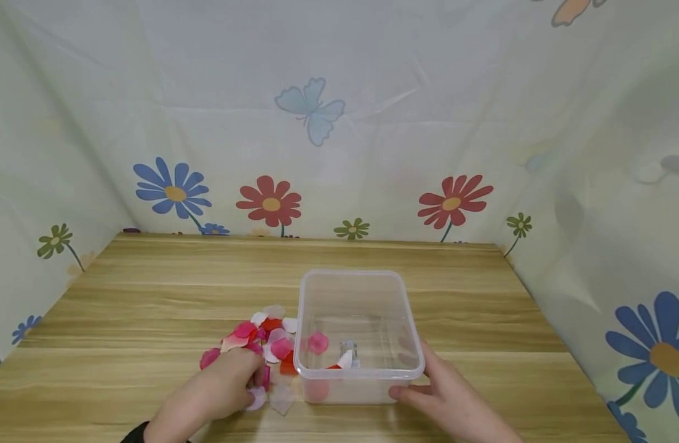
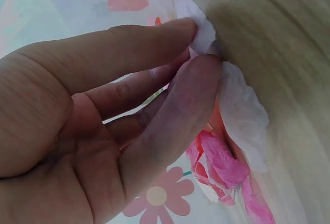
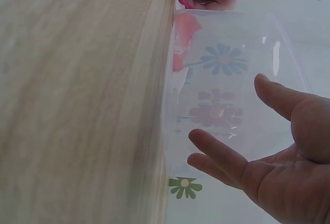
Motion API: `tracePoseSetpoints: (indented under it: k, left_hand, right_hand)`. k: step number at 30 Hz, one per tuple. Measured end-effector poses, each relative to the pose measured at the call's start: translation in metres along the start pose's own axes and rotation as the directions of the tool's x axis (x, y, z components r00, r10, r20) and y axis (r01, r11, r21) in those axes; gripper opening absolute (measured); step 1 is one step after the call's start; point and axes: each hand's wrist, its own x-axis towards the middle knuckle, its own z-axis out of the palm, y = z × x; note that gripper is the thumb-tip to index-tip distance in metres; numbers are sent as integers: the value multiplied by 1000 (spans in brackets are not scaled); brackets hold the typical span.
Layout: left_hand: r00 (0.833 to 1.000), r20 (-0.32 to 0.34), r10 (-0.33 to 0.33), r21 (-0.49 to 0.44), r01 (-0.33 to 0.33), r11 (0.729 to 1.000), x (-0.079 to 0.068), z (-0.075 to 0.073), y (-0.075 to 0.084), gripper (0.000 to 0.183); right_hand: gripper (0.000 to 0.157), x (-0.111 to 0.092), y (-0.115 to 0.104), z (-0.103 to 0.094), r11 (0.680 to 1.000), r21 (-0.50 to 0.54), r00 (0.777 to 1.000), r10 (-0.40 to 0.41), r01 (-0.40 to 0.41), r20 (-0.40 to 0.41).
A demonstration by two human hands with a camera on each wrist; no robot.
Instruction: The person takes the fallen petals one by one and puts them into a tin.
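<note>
A clear plastic box (image 1: 366, 373), lidless, stands on the wooden table with a few petals inside, among them a pink petal (image 1: 318, 343). Left of it lies a loose heap of pink, red and white artificial petals (image 1: 245, 330). At the heap's near side my left hand (image 1: 223, 380) bends its thumb and fingers together. Close up in the left wrist view, they pinch a white petal (image 2: 202, 27) just off the tabletop. My right hand (image 1: 441, 394) touches the box's near right corner, thumb at the front and fingers along the side, fairly straight in the right wrist view.
The wooden table (image 1: 168, 271) is enclosed at the back and sides by a pale curtain (image 1: 373, 160) printed with flowers and butterflies. A small shiny patch (image 1: 349, 351) shows through the box's floor; what it is, I cannot tell.
</note>
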Motion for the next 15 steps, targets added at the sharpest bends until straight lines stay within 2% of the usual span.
tracePoseSetpoints:
  k: [6, 15]
  left_hand:
    - [995, -48, 85, 36, -83, 996, -1, 0, 0, 26]
    - [991, -75, 114, 54, -110, 992, -3, -4, 3, 24]
  right_hand:
    - [85, 0, 0, 0, 999, -36, 1000, -1, 1, -2]
    - [87, 0, 1, 0, 1000, -5, 1000, 12, -12, 0]
